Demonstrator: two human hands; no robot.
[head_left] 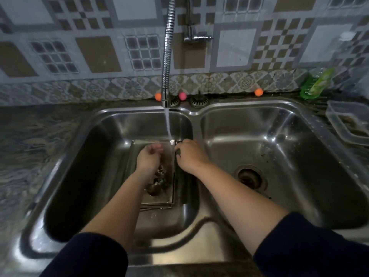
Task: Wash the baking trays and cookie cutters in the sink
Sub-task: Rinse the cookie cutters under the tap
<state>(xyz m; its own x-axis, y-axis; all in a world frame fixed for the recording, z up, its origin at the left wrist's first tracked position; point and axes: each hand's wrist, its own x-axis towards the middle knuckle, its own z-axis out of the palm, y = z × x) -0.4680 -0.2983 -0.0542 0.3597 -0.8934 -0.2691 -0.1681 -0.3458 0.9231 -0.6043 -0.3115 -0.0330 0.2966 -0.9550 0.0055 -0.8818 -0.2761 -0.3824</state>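
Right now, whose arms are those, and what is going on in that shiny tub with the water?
Those arms belong to a person wearing a camera on their head, so you see what they see, looking down. There is only this one picture. The shiny tub is a double sink; water runs from the bendy tap into the left bowl. In that bowl lie stacked metal baking trays with cookie cutters on top. The right hand grips the trays' far right corner. The left hand is over the trays with curled fingers, but I cannot tell if it holds anything. On the counter to the right stand a green soap bottle and a clear plastic box.
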